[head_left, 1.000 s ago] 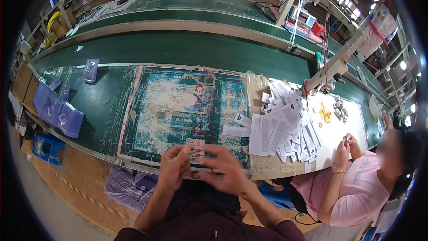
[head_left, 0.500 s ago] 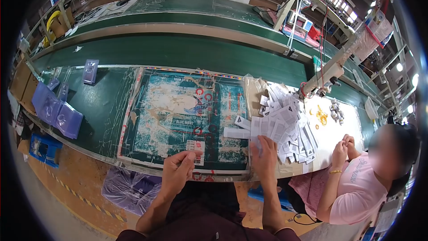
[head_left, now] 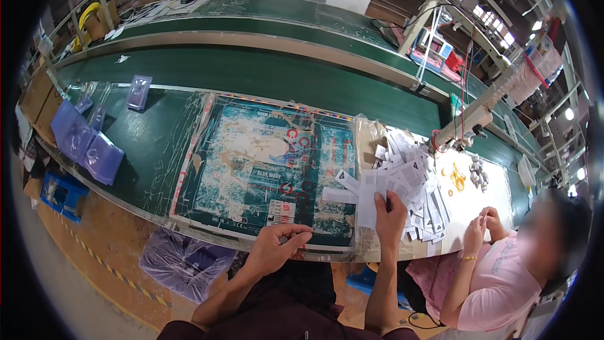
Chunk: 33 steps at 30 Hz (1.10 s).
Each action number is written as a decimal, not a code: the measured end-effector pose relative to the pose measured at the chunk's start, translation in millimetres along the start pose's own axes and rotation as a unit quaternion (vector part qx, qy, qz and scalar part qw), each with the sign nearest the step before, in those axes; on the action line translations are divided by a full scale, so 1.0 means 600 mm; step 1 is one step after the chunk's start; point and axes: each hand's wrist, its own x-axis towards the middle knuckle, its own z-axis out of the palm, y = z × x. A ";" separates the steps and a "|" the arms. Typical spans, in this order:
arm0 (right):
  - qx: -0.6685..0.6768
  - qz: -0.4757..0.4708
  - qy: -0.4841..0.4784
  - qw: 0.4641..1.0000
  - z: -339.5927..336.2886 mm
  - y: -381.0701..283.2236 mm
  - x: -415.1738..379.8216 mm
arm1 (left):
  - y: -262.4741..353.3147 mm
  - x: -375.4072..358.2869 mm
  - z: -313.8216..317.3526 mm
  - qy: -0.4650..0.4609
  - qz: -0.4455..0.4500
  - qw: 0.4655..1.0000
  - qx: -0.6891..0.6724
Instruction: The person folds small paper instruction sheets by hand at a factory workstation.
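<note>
Honestly, paper leaflets right of teal board look light, bendy, kinda slippery; best pinched by edge. Right hand over them, thumb and forefinger apart; left hand, fingers pressed together.

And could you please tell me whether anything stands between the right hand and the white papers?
Nothing visible does: the right hand is at the near side of the white papers; contact is unclear.

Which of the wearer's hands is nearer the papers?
Right. The right hand overlaps the papers' near left part in this view; the left hand is apart from them, to their left, by the printed sheet's near edge.
</note>
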 end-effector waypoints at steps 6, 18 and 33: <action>0.192 -0.005 -0.142 0.971 0.005 -0.171 -0.045 | 0.084 0.032 -0.015 0.062 0.122 0.982 0.133; 0.200 -0.182 -0.384 0.883 0.032 -0.355 0.080 | 0.280 0.038 -0.093 0.135 0.278 0.949 -0.062; 0.497 -0.159 -0.165 0.837 0.058 -0.401 0.140 | 0.375 0.080 -0.118 0.142 0.322 0.930 0.109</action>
